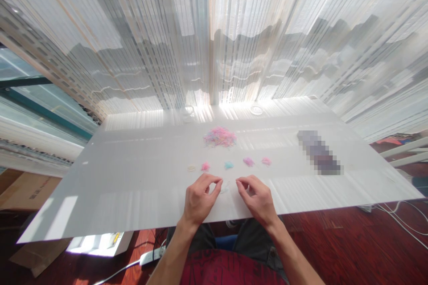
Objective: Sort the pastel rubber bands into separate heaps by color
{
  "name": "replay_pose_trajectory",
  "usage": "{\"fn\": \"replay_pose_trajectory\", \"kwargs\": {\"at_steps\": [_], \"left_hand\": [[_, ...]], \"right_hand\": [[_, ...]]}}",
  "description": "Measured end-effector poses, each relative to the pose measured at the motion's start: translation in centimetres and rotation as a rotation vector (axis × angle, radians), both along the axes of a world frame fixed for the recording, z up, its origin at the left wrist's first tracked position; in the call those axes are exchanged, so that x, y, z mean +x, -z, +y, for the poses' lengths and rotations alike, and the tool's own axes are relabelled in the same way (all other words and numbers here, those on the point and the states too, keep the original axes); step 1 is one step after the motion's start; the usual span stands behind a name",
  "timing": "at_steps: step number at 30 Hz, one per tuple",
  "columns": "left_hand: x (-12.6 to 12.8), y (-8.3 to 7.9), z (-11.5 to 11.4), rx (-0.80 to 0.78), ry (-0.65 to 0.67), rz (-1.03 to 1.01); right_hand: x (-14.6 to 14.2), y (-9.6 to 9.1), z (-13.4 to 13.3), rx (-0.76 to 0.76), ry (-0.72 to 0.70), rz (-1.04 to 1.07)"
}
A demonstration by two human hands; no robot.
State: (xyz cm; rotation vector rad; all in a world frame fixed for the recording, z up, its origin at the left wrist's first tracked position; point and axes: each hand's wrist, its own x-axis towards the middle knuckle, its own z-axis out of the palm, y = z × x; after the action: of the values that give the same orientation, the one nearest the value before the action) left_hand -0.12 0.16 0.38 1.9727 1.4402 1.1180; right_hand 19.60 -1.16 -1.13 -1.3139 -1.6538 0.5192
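Observation:
My left hand [201, 198] is closed in a pinch just above the table near its front edge. Across from it, my right hand [256, 197] pinches too, a short gap apart. Whatever the fingertips hold is too small to make out. Between the hands lies a faint pale bit [224, 188] on the white surface. Beyond them runs a row of small heaps of thin coloured strands or bands: cream [191, 168], hot pink [205, 166], turquoise [228, 165], purple [248, 161] and pink [266, 160]. Farther back sits a larger mixed-colour pile [220, 136].
The white table [133, 178] reaches sheer striped curtains [214, 53]. A blurred-out object [319, 153] lies at the right. Two round clear pieces, one a ring [257, 110], are at the back edge. Below are a power strip [152, 256], cables and a cardboard box [26, 189].

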Motion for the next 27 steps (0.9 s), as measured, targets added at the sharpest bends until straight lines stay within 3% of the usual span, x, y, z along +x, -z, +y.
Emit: {"fn": "replay_pose_trajectory", "kwargs": {"at_steps": [5,10,18,27], "left_hand": [[1.9,-1.6,2.8,-0.026,-0.119,0.168],[3.2,-2.1,4.6,-0.201,-0.206,0.342],[3.7,-2.0,4.6,-0.255,-0.223,0.397],[2.8,-1.3,3.5,-0.154,-0.209,0.370]], "right_hand": [[0.3,0.1,-0.1,-0.038,0.175,0.095],[0.4,0.0,-0.1,-0.065,0.177,0.128],[0.4,-0.1,-0.1,-0.075,0.159,0.136],[0.4,-0.2,-0.1,-0.059,0.141,0.124]]}}
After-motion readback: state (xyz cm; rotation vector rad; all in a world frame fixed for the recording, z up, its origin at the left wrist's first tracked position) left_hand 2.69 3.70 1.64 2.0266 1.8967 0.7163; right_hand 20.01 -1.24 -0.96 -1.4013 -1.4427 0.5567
